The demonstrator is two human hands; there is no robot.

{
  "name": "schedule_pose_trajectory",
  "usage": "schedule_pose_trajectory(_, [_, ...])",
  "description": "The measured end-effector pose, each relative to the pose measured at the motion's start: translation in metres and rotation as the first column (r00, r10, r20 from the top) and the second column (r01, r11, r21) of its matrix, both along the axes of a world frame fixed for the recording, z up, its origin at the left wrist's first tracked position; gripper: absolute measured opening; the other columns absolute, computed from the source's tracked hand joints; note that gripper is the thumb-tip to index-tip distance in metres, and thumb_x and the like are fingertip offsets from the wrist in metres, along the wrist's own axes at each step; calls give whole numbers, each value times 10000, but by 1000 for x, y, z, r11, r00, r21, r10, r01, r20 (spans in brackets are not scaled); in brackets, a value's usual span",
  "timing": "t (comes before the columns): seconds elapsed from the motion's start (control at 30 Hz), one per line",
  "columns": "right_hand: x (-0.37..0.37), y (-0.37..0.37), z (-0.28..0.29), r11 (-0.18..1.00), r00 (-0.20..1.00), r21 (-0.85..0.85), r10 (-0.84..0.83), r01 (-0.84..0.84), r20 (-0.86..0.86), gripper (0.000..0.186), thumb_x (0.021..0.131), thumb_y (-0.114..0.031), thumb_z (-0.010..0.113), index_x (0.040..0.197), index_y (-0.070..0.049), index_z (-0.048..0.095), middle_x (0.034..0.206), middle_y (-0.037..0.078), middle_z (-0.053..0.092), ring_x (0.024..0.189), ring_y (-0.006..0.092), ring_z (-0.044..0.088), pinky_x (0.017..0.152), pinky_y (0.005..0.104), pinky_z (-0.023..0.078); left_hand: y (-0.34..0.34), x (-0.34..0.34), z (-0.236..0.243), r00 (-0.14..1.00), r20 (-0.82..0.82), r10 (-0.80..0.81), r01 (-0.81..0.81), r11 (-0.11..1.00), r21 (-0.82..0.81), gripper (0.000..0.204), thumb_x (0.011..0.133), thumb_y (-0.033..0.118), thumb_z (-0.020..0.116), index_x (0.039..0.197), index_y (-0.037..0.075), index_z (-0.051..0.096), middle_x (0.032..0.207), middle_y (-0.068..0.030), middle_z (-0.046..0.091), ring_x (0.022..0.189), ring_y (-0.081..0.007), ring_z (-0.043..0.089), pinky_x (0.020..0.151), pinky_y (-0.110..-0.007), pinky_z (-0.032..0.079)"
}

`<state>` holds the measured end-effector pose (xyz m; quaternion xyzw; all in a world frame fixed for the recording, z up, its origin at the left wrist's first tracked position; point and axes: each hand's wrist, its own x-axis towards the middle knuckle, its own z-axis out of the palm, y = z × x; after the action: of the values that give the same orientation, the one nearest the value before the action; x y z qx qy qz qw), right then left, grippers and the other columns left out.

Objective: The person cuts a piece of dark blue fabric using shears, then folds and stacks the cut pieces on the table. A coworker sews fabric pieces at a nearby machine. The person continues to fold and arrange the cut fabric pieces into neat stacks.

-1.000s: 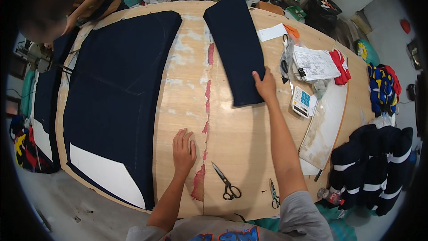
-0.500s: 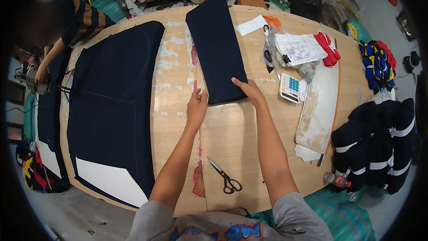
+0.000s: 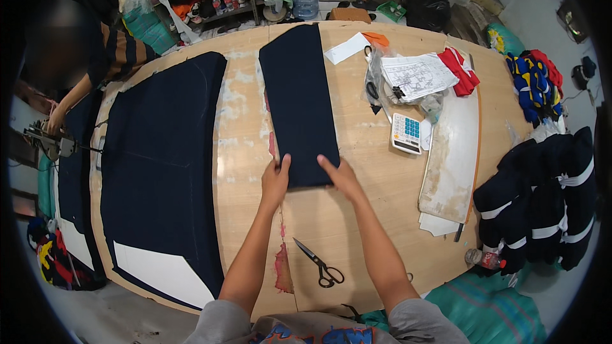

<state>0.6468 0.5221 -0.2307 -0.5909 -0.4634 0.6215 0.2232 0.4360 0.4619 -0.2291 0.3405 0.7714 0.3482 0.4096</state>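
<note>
A narrow stack of navy fabric pieces (image 3: 296, 95) lies in the middle of the light wooden table (image 3: 376, 216). My left hand (image 3: 275, 178) grips its lower left corner, thumb up along the edge. My right hand (image 3: 338, 177) holds the lower right corner, thumb on top, fingers hidden beneath. Black-handled scissors (image 3: 319, 264) rest below the hands. A large navy fabric stack (image 3: 159, 153), with a white panel (image 3: 162, 271) on its lower end, lies to my left.
At the right are a calculator (image 3: 406, 129), papers (image 3: 414, 76), a long board (image 3: 452, 165), navy bundles (image 3: 535, 204) and a bottle (image 3: 484, 260). A co-worker (image 3: 115, 44) works at a cutting machine (image 3: 54, 140) on the far left. A blue jug (image 3: 306, 0) stands beyond the table.
My left hand has moved up from the bare tabletop onto the narrow stack's corner. The stack has slid toward me and straightened, with my right hand still on it.
</note>
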Motion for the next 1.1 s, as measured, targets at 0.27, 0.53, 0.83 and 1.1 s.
schedule_pose_trajectory(0.27, [-12, -175, 22, 987, 977, 48, 146, -155, 156, 607, 1030, -500, 699, 1295, 41, 632, 1042, 243, 745, 941, 337, 743, 812, 433, 579, -143, -30, -20, 986, -74, 152, -152, 988, 9, 639, 1090, 550, 601, 1177, -72, 718, 1019, -235, 773, 955, -320, 735, 902, -394, 555])
schedule_pose_trajectory(0.53, [11, -303, 22, 712, 725, 413, 196, -568, 660, 473, 945, -252, 746, 1356, -61, 615, 1198, 182, 643, 1114, 380, 614, 906, 515, 483, -181, -93, -8, 846, -492, 204, -153, 978, 143, 474, 1110, 408, 596, 1237, -32, 718, 1114, -239, 740, 1066, -420, 695, 971, -460, 527])
schedule_pose_trajectory(0.83, [72, -330, 1, 836, 729, 388, 21, -389, 684, 427, 926, -115, 718, 1334, -38, 616, 1155, 179, 641, 1087, 377, 604, 915, 512, 486, -206, 14, -10, 572, -800, -182, 282, 959, -16, 614, 1147, 405, 448, 1686, 124, 368, 1758, -199, 289, 1642, -388, 210, 1306, -617, 141])
schedule_pose_trajectory(1.1, [111, -319, 0, 883, 729, 437, -185, -171, 659, 415, 976, -139, 724, 1352, -21, 595, 1180, 196, 621, 1124, 402, 603, 944, 509, 506, -213, 12, -12, 560, -781, -277, 268, 952, -146, 633, 1166, 419, 389, 1746, 195, 266, 1824, -148, 153, 1681, -385, 101, 1322, -627, 74])
